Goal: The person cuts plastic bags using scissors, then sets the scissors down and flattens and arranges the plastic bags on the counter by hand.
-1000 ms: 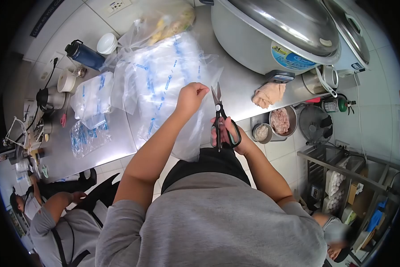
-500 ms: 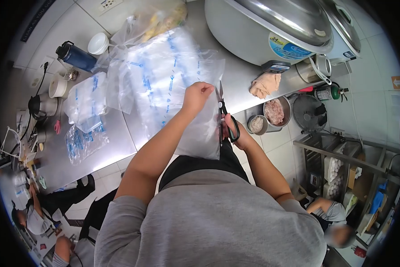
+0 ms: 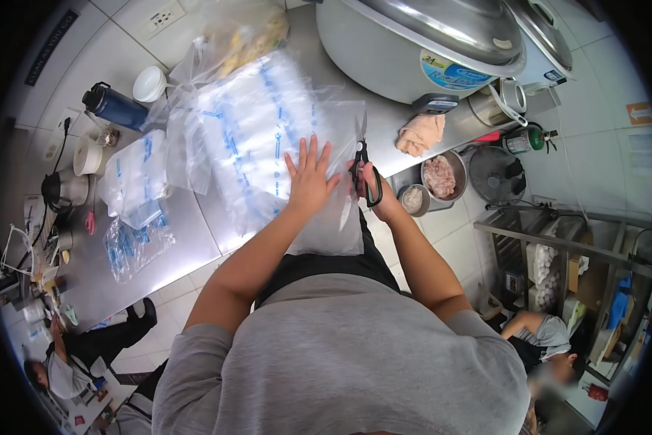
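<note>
A stack of clear plastic bags with blue print lies on the steel table in front of me. My left hand rests flat on the bags, fingers spread, holding nothing. The front clear bag hangs over the table edge toward my lap. My right hand grips black-handled scissors beside the bags' right edge, with the blades pointing away from me and slightly apart. Whether the blades touch the plastic I cannot tell.
A large rice cooker stands at the back, near a folded cloth. Bowls with raw meat sit to the right, below table height. A second bag pile and a blue bottle are left. Other people work behind me.
My left hand has gone from a closed pinch at the bag's upper right edge to lying flat on the stack. The scissors' blades now stand slightly apart.
</note>
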Available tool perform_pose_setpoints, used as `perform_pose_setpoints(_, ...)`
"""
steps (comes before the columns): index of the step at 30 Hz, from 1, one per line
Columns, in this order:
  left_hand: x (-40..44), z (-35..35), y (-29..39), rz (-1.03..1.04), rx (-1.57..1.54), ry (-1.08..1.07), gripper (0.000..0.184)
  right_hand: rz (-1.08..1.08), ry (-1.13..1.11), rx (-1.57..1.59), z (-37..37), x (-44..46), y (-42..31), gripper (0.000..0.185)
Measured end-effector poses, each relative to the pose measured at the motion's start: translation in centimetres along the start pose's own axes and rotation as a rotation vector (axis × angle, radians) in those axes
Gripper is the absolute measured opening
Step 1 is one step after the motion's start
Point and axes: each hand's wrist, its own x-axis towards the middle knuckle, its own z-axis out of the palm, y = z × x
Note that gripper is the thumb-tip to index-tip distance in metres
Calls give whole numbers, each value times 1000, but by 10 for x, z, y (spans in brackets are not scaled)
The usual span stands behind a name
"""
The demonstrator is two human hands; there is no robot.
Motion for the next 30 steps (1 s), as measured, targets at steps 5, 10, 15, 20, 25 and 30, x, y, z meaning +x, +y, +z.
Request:
perform_pose_setpoints(5,-10,11,12,-77,15,5,79,-72,110,-52,7,8,5,68)
perform_pose_setpoints(10,-19,4,8,-57,28,-54,80,-72,81,-248,7,13,-18,63)
perform_pose_setpoints(15,-17,9,6,-81,36,-32,81,-23,107,-202,8,28,-13,48)
perform_pose_setpoints(20,-19,6,8,-87,39,-22,82,-71,147,-172,5,27,-23,39)
perform_pose_setpoints(25,-19,5,7,-99,19,8,81,-115,126,-164,-8,19,-50,39)
perform_pose_setpoints(30,16,-42,-69,228,92,-150,72,-117,21,-341,-13,-4,-64,43)
